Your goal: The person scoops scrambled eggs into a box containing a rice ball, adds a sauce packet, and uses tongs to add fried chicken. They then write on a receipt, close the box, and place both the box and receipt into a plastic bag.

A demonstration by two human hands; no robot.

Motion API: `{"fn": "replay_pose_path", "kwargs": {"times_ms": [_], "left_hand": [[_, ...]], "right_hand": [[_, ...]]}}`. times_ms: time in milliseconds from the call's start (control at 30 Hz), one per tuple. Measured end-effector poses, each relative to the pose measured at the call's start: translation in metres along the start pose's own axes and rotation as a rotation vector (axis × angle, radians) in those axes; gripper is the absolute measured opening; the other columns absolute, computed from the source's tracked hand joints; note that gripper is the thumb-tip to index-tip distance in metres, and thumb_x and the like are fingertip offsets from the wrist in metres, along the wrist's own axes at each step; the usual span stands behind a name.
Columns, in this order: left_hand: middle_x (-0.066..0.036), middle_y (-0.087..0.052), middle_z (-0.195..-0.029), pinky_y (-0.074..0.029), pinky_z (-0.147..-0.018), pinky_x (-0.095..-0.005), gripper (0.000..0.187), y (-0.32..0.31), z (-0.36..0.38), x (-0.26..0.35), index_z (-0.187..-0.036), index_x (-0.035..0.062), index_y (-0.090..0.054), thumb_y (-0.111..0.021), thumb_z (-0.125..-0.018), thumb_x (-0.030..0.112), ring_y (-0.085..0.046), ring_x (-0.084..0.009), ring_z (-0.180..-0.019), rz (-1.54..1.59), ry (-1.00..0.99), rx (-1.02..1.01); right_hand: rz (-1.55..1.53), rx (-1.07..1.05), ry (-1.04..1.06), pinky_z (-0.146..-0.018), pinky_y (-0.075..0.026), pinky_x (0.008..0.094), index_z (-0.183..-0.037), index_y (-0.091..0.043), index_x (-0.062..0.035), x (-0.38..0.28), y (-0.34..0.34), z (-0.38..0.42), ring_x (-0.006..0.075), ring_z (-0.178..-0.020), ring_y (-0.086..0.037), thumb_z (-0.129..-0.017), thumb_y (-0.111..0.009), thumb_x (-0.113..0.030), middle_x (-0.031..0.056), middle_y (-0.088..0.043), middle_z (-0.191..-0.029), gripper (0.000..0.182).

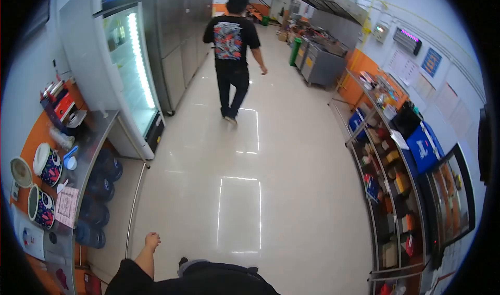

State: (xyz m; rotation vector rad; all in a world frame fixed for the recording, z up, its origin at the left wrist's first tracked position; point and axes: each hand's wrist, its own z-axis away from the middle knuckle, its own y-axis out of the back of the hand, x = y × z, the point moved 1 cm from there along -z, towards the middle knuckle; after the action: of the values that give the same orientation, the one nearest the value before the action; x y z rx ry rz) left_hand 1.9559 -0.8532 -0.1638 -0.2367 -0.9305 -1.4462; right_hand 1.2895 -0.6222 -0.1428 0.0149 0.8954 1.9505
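My left hand point(152, 241) hangs low at my side above the tiled floor, its fingers loosely curled in with nothing visible in them. A metal rail point(136, 206) of the left-hand steel table point(96, 154) runs closest to it. On that table stand two patterned tubs point(48, 165), one with its lid raised, and a pink printed sheet point(66, 206). Large blue water bottles point(95, 211) are lined up underneath. My right hand is out of view.
Ahead, a person in black point(232, 50) walks away from me along the aisle. A lit glass-door fridge point(130, 66) and steel cabinets point(179, 45) line the left. Stocked shelves point(390, 191), a blue cooler bag point(423, 146) and a glass display case point(450, 196) stand right.
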Motion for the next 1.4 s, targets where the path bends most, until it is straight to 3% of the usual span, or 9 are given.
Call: {"fn": "replay_pose_path", "kwargs": {"times_ms": [167,233,400,633,800,967,1100,1267,1400], "left_hand": [[-0.012,-0.069,-0.102,-0.055,-0.064,-0.0391,0.048,-0.154,0.024,0.004,-0.127,0.0012,-0.059,-0.064,-0.089,0.030,-0.069,-0.0248,-0.080,-0.847,0.103,-0.473],[-0.017,-0.070,-0.097,-0.055,-0.074,-0.0427,0.057,-0.229,0.050,0.008,-0.119,-0.0046,-0.064,-0.068,-0.084,0.041,-0.070,-0.0291,-0.085,-1.069,-0.149,-0.643],[-0.020,-0.058,-0.133,-0.039,-0.108,-0.0413,0.059,-0.407,0.131,0.062,-0.129,0.0050,-0.061,-0.062,-0.086,0.046,-0.052,-0.0358,-0.126,-1.226,-0.501,-0.874],[-0.020,-0.061,-0.129,-0.043,-0.104,-0.0431,0.056,-0.588,0.129,0.143,-0.128,0.0068,-0.062,-0.061,-0.087,0.045,-0.056,-0.0357,-0.122,-1.457,-0.626,-0.849],[-0.021,-0.062,-0.126,-0.045,-0.101,-0.0441,0.047,-0.705,0.121,0.182,-0.120,0.0060,-0.067,-0.057,-0.089,0.040,-0.058,-0.0349,-0.119,-1.635,-0.073,-0.767],[-0.023,-0.064,-0.121,-0.046,-0.098,-0.0468,0.047,-0.869,0.181,0.221,-0.114,0.0027,-0.068,-0.055,-0.088,0.040,-0.060,-0.0378,-0.114,-1.863,-0.619,-0.886],[-0.023,-0.066,-0.116,-0.046,-0.099,-0.0474,0.051,-1.018,0.275,0.240,-0.115,0.0014,-0.067,-0.054,-0.088,0.042,-0.060,-0.0396,-0.113,-1.584,-1.116,-0.989],[-0.019,-0.065,-0.119,-0.048,-0.097,-0.0413,0.047,-1.104,0.477,0.284,-0.121,0.0051,-0.064,-0.058,-0.089,0.040,-0.061,-0.0349,-0.111,-1.096,-1.054,-1.174],[-0.018,-0.070,-0.101,-0.051,-0.087,-0.0419,0.046,-1.110,0.521,0.253,-0.117,0.0041,-0.064,-0.059,-0.091,0.041,-0.066,-0.0336,-0.097,-0.979,-1.121,-1.286]], "right_hand": [[-0.214,0.088,-0.004,-0.092,-0.049,0.0415,-0.097,-0.072,-0.0043,0.056,0.049,-0.022,0.0328,-0.105,-0.065,-0.086,-0.059,-0.036,0.0193,-0.069,-0.107,0.036],[-0.277,0.113,-0.019,-0.092,-0.050,0.0416,-0.097,-0.072,-0.0042,0.074,0.068,-0.029,0.0328,-0.105,-0.065,-0.086,-0.058,-0.036,0.0194,-0.069,-0.107,0.036],[-0.395,0.159,-0.065,-0.091,-0.050,0.0417,-0.097,-0.072,-0.0040,0.114,0.109,-0.046,0.0330,-0.104,-0.065,-0.086,-0.058,-0.036,0.0196,-0.069,-0.106,0.037],[-0.497,0.219,-0.153,-0.089,-0.050,0.0419,-0.097,-0.071,-0.0036,0.176,0.185,-0.073,0.0333,-0.102,-0.065,-0.087,-0.058,-0.037,0.0199,-0.069,-0.105,0.037],[-0.562,0.271,-0.245,-0.088,-0.050,0.0420,-0.097,-0.071,-0.0034,0.233,0.261,-0.077,0.0335,-0.101,-0.065,-0.088,-0.058,-0.037,0.0200,-0.069,-0.104,0.038],[-0.630,0.321,-0.317,-0.087,-0.051,0.0422,-0.097,-0.071,-0.0031,0.294,0.317,-0.077,0.0337,-0.100,-0.065,-0.088,-0.057,-0.038,0.0202,-0.069,-0.103,0.038],[-0.688,0.346,-0.349,-0.086,-0.051,0.0423,-0.097,-0.071,-0.0029,0.330,0.343,-0.076,0.0338,-0.099,-0.066,-0.088,-0.057,-0.038,0.0204,-0.069,-0.103,0.039],[-0.713,0.356,-0.331,-0.085,-0.051,0.0424,-0.097,-0.070,-0.0027,0.382,0.365,-0.084,0.0340,-0.097,-0.066,-0.089,-0.057,-0.039,0.0206,-0.069,-0.102,0.039],[-0.707,0.353,-0.281,-0.084,-0.051,0.0425,-0.097,-0.070,-0.0024,0.433,0.381,-0.081,0.0342,-0.096,-0.066,-0.089,-0.057,-0.039,0.0207,-0.069,-0.101,0.040]]}}
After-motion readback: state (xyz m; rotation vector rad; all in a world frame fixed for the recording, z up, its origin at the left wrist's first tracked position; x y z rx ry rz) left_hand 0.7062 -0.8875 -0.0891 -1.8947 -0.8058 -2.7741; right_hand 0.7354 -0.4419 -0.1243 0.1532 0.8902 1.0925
